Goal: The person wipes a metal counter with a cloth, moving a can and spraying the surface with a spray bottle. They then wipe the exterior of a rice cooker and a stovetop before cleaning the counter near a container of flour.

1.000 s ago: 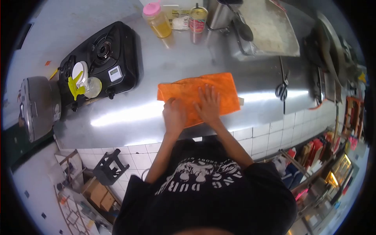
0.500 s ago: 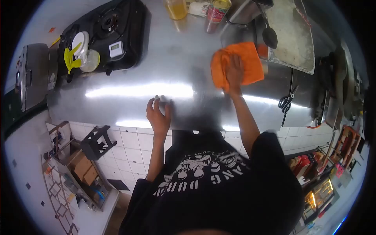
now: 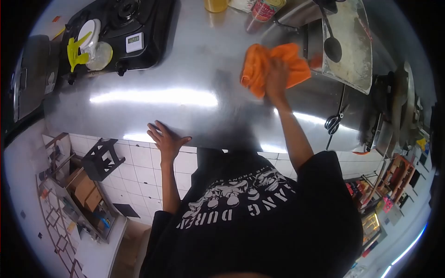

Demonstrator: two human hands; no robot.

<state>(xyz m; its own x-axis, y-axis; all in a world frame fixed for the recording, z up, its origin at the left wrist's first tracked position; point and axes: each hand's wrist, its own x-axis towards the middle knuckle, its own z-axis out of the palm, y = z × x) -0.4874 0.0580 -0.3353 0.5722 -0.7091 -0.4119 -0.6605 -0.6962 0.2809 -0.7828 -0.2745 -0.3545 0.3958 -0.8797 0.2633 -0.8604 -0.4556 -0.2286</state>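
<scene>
My right hand (image 3: 276, 78) presses an orange cloth (image 3: 296, 65) onto the shiny steel counter (image 3: 199, 69). The cloth is bunched around the fingers, which are partly hidden and a little blurred. At the counter's front edge, my left hand (image 3: 168, 141) rests with its fingers spread and nothing in it. Black-handled scissors (image 3: 332, 124) lie to the right of my right forearm. Beyond the cloth stands a tin with a red label (image 3: 266, 9), near a container of yellow liquid (image 3: 216, 4).
A black gas stove (image 3: 139, 28) carries a small digital timer (image 3: 134, 42). Beside it is a spray bottle with a yellow-green trigger head (image 3: 78, 52). On the right, a black ladle (image 3: 332, 48) lies over a worn pale tray (image 3: 352, 60). A black stool (image 3: 102, 160) stands below on the tiled floor.
My left hand has moved left and come down on the counter edge, fingers spreading. My right hand has shifted the cloth slightly, and its folds have changed. The camera view has shifted a little.
</scene>
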